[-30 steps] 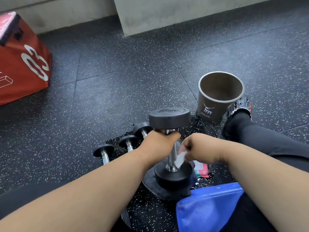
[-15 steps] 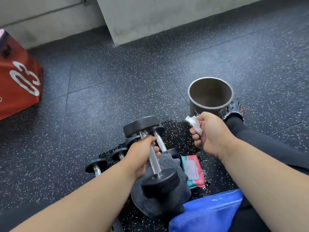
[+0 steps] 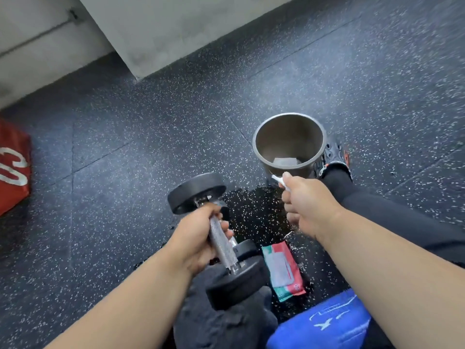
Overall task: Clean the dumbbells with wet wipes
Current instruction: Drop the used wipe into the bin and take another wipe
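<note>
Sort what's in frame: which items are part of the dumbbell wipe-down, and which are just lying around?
In the job:
- dumbbell, held by left hand at the handle
- used wipe, pinched in right hand
- bin, with a wipe already inside
- wet-wipe pack on the floor

Just lying about:
- red box
- grey cloth
- blue bag

A gym: speckled rubber floor tiles (image 3: 125, 172), numbered red plyo box (image 3: 12, 167), dumbbell (image 3: 216, 238) in hand

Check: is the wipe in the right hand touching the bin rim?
Cannot tell. In the head view the wipe, gripped by the right hand, overlaps the bin rim; depth is unclear.
</note>
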### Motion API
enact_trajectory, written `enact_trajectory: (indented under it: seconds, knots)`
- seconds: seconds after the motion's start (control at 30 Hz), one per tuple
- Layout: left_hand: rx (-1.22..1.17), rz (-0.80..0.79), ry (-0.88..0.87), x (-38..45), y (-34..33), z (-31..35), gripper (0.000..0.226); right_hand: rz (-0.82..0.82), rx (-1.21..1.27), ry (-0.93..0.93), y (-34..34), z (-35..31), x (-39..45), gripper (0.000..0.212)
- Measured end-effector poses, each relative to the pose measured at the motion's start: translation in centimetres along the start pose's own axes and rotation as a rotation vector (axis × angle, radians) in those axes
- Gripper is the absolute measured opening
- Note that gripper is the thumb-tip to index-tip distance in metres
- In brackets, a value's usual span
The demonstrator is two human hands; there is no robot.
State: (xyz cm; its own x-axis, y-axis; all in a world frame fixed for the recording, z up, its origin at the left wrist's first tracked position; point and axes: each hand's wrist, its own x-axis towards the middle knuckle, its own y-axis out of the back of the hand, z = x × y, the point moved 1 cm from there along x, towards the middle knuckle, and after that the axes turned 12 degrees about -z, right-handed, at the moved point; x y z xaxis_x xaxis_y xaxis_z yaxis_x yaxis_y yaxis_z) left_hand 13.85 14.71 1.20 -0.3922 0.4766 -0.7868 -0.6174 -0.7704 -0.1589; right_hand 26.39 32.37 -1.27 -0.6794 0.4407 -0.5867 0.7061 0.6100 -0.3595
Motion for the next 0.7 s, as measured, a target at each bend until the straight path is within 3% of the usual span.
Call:
enact_trajectory:
  seconds: [0.2, 0.33, 0.47, 0.53, 0.63, 0.7]
  knots:
    - [-0.056, 0.026, 0.046, 9.3, -3.2, 2.1, 0.024, 0.052, -0.016, -0.045, 3.1, -1.1, 4.5, 0.027]
    - [-0.010, 0.052, 0.076, 16.1, -4.0, 1.6, 0.006, 0.122, -0.056, -0.057, 4.5, -1.0, 6.6, 0.026]
    - [0.053, 0.085, 0.077, 21.5, -4.3, 0.4, 0.013, 0.109, 0.050, -0.073, 4.6, -1.1, 7.2, 0.018]
    - [0.063, 0.106, 0.075, 24.1, -4.2, -0.6, 0.016, 0.083, 0.019, -0.075, 4.6, -1.0, 7.0, 0.018]
    - [0.059, 0.138, 0.078, 27.4, -3.7, -2.0, 0.002, 0.068, -0.043, -0.072, 4.4, -0.9, 6.6, 0.022]
    - [0.066, 0.145, 0.114, 29.7, -3.3, -3.0, 0.010, 0.077, -0.062, -0.073, 4.3, -1.0, 6.6, 0.024]
